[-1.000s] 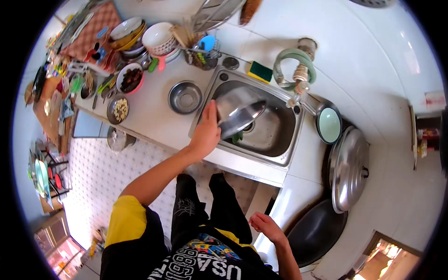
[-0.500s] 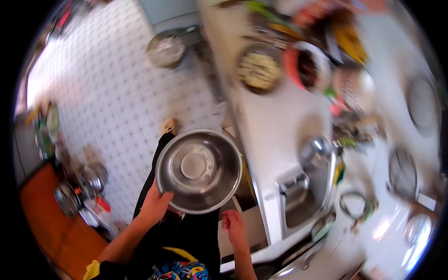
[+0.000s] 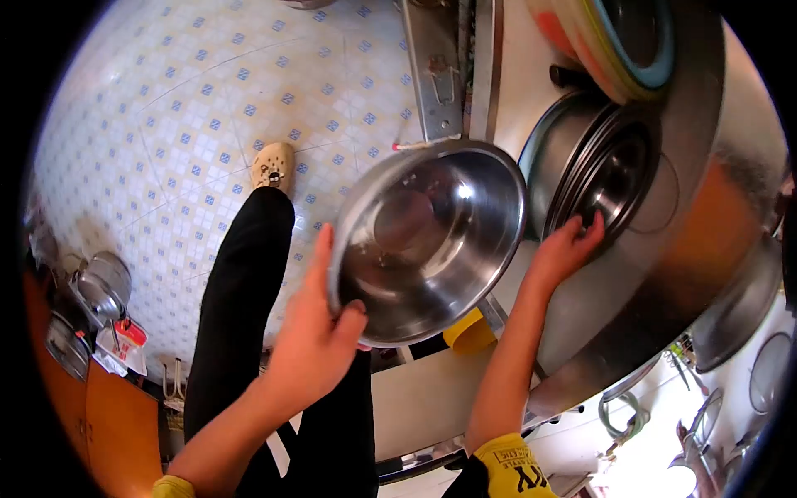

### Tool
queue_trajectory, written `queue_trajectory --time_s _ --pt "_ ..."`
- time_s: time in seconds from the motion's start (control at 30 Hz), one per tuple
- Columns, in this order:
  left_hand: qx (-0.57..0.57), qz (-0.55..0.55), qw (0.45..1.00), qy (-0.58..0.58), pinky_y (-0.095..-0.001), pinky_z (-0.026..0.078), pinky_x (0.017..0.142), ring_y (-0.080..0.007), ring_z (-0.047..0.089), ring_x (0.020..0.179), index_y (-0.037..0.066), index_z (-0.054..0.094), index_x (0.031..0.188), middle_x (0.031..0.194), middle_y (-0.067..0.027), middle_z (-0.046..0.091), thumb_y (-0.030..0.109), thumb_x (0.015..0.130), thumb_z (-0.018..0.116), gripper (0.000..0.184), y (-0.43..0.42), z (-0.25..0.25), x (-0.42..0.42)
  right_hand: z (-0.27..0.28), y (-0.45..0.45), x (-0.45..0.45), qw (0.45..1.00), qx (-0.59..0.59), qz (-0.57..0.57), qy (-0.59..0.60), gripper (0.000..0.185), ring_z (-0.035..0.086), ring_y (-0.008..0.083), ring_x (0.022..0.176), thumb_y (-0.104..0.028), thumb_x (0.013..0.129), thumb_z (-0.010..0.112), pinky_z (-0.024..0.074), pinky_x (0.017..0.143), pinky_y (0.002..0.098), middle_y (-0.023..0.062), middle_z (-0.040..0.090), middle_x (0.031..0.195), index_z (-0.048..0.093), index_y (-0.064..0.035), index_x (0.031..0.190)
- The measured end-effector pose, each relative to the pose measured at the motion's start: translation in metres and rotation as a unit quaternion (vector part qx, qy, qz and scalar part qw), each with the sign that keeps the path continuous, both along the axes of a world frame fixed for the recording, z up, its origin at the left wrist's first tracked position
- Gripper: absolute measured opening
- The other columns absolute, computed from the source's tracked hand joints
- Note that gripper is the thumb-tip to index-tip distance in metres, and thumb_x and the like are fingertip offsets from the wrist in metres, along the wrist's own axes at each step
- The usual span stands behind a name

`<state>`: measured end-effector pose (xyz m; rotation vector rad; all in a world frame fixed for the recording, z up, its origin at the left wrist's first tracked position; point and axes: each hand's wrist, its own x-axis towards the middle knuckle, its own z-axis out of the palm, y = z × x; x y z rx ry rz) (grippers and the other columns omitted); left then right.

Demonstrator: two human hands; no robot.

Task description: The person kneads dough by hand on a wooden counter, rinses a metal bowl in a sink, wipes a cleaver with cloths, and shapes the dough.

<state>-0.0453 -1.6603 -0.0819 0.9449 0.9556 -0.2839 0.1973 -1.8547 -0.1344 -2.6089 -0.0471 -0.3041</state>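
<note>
Layout: bowl between floor side and countertop side.
Bowl (image 3: 427, 245) at centre, in the left hand (image 3: 311, 344); floor (image 3: 207, 91) to its left, shoe (image 3: 272, 166) on that floor; countertop (image 3: 516, 75) to its right, bearing the nested bowls (image 3: 602, 170); right hand (image 3: 569, 247) at their near rim, contact unclear; cabinet (image 3: 120, 427) at lower left.

Large metal bowl (image 3: 440, 249), one; hands (image 3: 314, 344), two; clog (image 3: 272, 164), one; trouser legs (image 3: 237, 286), two; yellow sleeves (image 3: 510, 466), two; green hose (image 3: 639, 419), one; nested dark-rimmed vessels (image 3: 610, 178), several, exact number indistinct.
</note>
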Motion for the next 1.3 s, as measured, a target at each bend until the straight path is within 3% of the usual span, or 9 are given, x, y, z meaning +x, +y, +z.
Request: queue_trajectory --time_s 0.3,0.4,0.57,0.7,0.8,0.83,0.97,1.13,1.3 --pt "0.001 -0.054 0.998 -0.032 -0.0302 0.035 0.101 -0.0184 0.047 0.117 -0.001 0.027 0.140 0.126 -0.0147 0.050 -0.007 0.085 0.045 0.058 0.027 -0.037 0.027 0.000 -0.017 0.057 0.934 0.084 -0.032 0.346 0.054 0.055 0.0324 0.109 -0.042 0.092 0.039 0.0392 0.096 0.0357 0.0198 0.057 0.121 0.054 0.0004 0.124" --pt "-0.012 -0.026 1.000 0.000 -0.0287 0.038 0.097 -0.0157 0.049 0.112 -0.001 0.031 0.137 0.120 -0.0120 0.053 -0.005 0.086 0.046 0.053 0.025 -0.034 0.034 0.012 -0.005 0.038 0.970 -0.128 -0.012 0.207 0.053 0.057 0.0314 0.106 -0.041 0.092 0.041 0.0406 0.093 0.0343 0.0199 0.060 0.115 0.057 0.0018 0.119" --pt "-0.029 0.007 1.000 -0.008 -0.0282 0.050 0.083 -0.0151 0.058 0.101 -0.001 0.038 0.132 0.115 -0.0133 0.056 -0.003 0.087 0.046 0.046 0.027 -0.024 0.042 0.009 -0.014 0.011 0.981 -0.109 0.013 0.160 0.040 0.057 0.0299 0.109 -0.028 0.094 0.050 0.0408 0.095 0.0353 0.0195 0.061 0.115 0.055 0.0025 0.120" --pt "-0.022 0.057 0.993 -0.106 -0.0295 0.044 0.089 -0.0130 0.055 0.098 -0.001 0.049 0.123 0.110 -0.0067 0.061 0.002 0.090 0.050 0.033 0.017 0.000 0.073 0.027 -0.034 -0.080 0.979 0.167 -0.075 0.090 0.041 0.046 0.0261 0.123 -0.011 0.094 0.051 0.0341 0.104 0.0371 0.0172 0.044 0.138 0.042 -0.0001 0.133" --pt "0.069 -0.087 0.978 -0.179 -0.0283 0.048 0.079 -0.0115 0.058 0.090 -0.002 0.048 0.123 0.105 -0.0087 0.062 0.010 0.089 0.055 0.036 -0.006 0.004 0.129 0.030 -0.052 -0.152 0.907 0.332 -0.194 0.173 0.027 0.052 0.0198 0.109 -0.010 0.093 0.055 0.0364 0.099 0.0333 0.0085 0.057 0.115 0.051 -0.0001 0.118" --pt "0.086 -0.107 0.972 -0.188 -0.0397 0.051 0.061 -0.0334 0.066 0.064 -0.008 0.041 0.125 0.065 -0.0220 0.062 0.017 0.079 0.059 0.055 -0.020 0.001 0.155 0.043 -0.055 -0.183 0.911 0.304 -0.116 0.253 0.018 0.051 0.0144 0.106 -0.004 0.092 0.052 0.0368 0.096 0.0306 0.0060 0.058 0.109 0.054 -0.0032 0.110" --pt "-0.051 -0.168 0.957 -0.229 -0.0378 0.050 0.061 -0.0311 0.065 0.063 -0.008 0.048 0.109 0.064 -0.0203 0.061 0.020 0.081 0.057 0.040 -0.081 -0.030 0.236 0.160 0.016 -0.247 0.851 0.150 -0.157 0.477 0.013 0.059 0.0102 0.063 -0.002 0.087 0.055 0.0489 0.061 0.0262 0.0053 0.063 0.070 0.063 -0.0029 0.097" --pt "0.019 -0.271 0.943 -0.191 -0.0364 0.049 0.060 -0.0283 0.063 0.063 -0.006 0.052 0.102 0.063 -0.0163 0.060 0.021 0.085 0.054 0.031 -0.102 -0.055 0.259 0.263 -0.049 -0.192 0.857 0.390 -0.315 0.118 0.025 0.041 0.0096 0.045 -0.022 0.097 0.043 0.0315 0.040 0.0230 0.0019 0.045 0.056 0.053 0.0012 0.103" --pt "0.119 -0.343 0.921 -0.144 -0.0349 0.047 0.059 -0.0254 0.061 0.063 -0.003 0.055 0.094 0.063 -0.0124 0.059 0.022 0.089 0.050 0.026 -0.088 -0.070 0.243 0.268 -0.158 -0.097 0.752 0.560 -0.341 0.067 0.033 0.045 0.0098 0.052 -0.035 0.093 0.056 0.0315 0.043 0.0223 0.0045 0.054 0.079 0.051 -0.0056 0.107"
